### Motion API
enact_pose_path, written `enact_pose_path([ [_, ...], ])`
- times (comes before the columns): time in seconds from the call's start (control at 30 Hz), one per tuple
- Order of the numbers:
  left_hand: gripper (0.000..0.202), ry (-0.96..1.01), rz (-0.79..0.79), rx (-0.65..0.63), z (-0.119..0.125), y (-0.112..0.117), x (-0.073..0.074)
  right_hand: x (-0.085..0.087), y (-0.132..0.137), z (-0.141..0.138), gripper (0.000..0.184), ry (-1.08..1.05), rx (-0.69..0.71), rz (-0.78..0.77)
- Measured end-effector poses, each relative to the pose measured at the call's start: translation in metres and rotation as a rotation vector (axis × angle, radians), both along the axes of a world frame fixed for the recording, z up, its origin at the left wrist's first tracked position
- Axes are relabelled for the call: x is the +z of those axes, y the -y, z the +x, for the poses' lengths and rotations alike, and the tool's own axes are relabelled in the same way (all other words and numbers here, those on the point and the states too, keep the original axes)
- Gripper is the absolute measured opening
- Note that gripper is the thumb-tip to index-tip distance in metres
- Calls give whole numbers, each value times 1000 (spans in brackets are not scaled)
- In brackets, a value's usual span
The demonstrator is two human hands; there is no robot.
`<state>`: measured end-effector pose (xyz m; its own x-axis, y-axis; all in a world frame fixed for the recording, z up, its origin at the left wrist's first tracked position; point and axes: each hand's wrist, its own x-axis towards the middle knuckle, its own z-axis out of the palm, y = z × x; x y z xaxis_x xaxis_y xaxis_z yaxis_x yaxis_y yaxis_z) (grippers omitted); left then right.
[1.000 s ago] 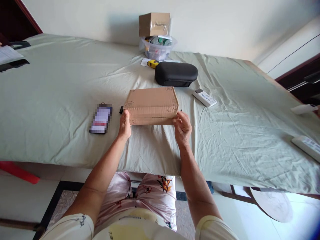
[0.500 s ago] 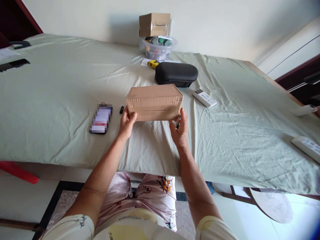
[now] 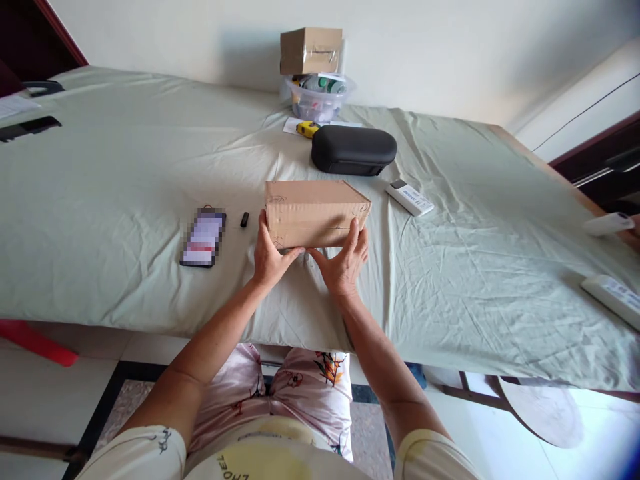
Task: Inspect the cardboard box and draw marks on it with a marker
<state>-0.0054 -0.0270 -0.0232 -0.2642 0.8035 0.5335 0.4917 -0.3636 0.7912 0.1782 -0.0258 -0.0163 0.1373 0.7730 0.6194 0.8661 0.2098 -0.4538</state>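
Observation:
A brown cardboard box [image 3: 313,223] is between my hands at the middle of the cloth-covered table. My left hand [image 3: 273,257] grips its left end, fingers along the side and thumb stretched along the lower front edge. On the front right, my right hand [image 3: 343,267] has its index finger against the front face and its thumb at the lower edge. The two thumb tips nearly meet. Left of the box lie a small black object [image 3: 245,219] and a phone [image 3: 204,238] with a blurred screen. The box's underside and back are hidden.
Behind the box sits a black hard case [image 3: 354,150], with a yellow tool [image 3: 307,129] beside it. A white and grey device [image 3: 409,198] lies to the right. Farther back, a clear plastic tub [image 3: 320,103] has another cardboard box [image 3: 311,52] on top.
The box has shifted a little to the right and toward me. My thumbs have come together under its front edge, and my right hand has moved left onto the front face.

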Motion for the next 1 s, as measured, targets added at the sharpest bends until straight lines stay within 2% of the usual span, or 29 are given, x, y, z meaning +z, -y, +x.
enact_pose_path([
  [0.2,149,-32,2,24,3,2,0,-1,0,0,117,-16,10,9],
  [0.33,146,-4,-41,19,2,1,0,-2,-2,2,113,-46,50,30],
  [0.43,144,39,-65,12,-1,-1,2,-3,-6,8,108,-50,101,101],
  [0.53,144,83,-113,-5,-6,-3,5,-5,-12,20,101,-82,197,178],
  [0.67,138,133,-130,-44,-16,-6,7,-5,-20,38,91,-204,285,178],
  [0.87,123,255,-76,-124,-28,-17,-4,-2,-25,44,63,-408,424,243],
  [1.0,115,266,-62,-169,-32,-22,-11,-2,-25,42,48,-523,431,221],
])
